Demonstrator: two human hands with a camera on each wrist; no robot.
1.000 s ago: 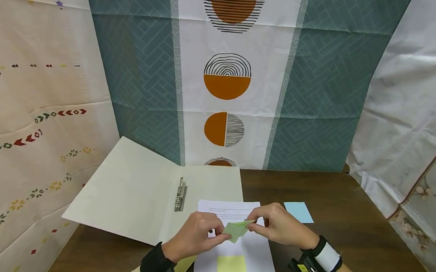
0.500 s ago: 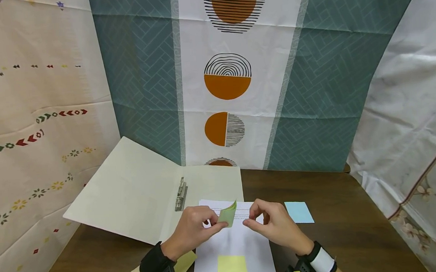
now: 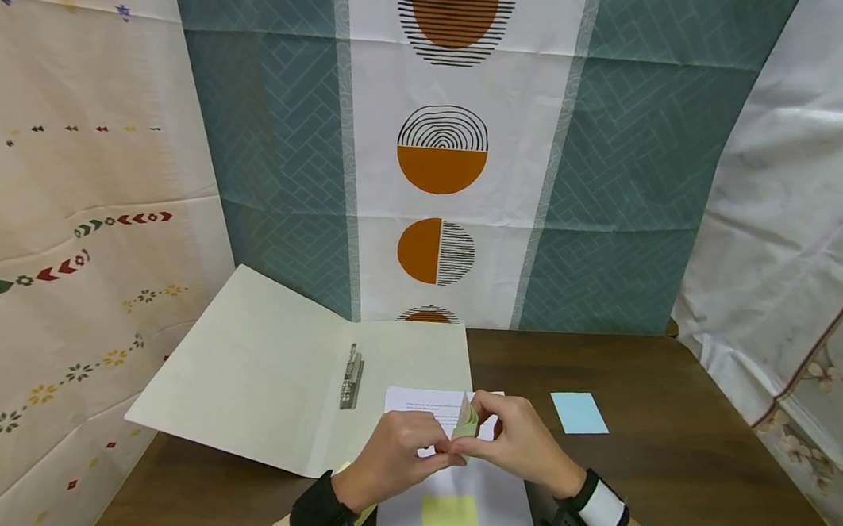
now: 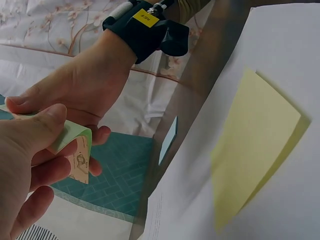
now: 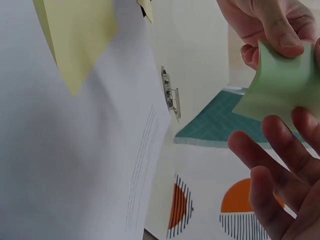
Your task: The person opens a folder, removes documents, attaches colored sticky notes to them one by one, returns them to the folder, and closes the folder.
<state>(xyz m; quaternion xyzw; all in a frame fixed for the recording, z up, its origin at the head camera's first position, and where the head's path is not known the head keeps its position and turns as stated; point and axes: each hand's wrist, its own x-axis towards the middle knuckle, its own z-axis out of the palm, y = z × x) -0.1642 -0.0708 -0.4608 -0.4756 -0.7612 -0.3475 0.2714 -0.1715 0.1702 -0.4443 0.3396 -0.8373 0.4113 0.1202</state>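
Note:
A small pad of green sticky notes point(image 3: 464, 427), bent into a curve, is between my two hands above the printed paper point(image 3: 494, 497). My left hand point(image 3: 401, 445) pinches it, its thumb lying flat on the green face in the right wrist view. My right hand point(image 3: 515, 437) grips the other edge with thumb and forefinger, while its remaining fingers are loosely spread under the pad point(image 5: 282, 82). A brown printed backing shows on the underside in the left wrist view. Stuck on the paper below is a yellow sticky note point(image 3: 451, 520), with one edge lifted.
An open white folder point(image 3: 248, 367) with a metal clip point(image 3: 351, 378) lies behind and left of the paper. A light-blue sticky note point(image 3: 579, 412) is on the brown table point(image 3: 660, 441) at right. Something yellow point(image 3: 366, 517) is partly hidden under my left wrist.
The right hand let go of the green pad half a second ago and now grips it again, having moved left. The left hand has shifted slightly right with the pad.

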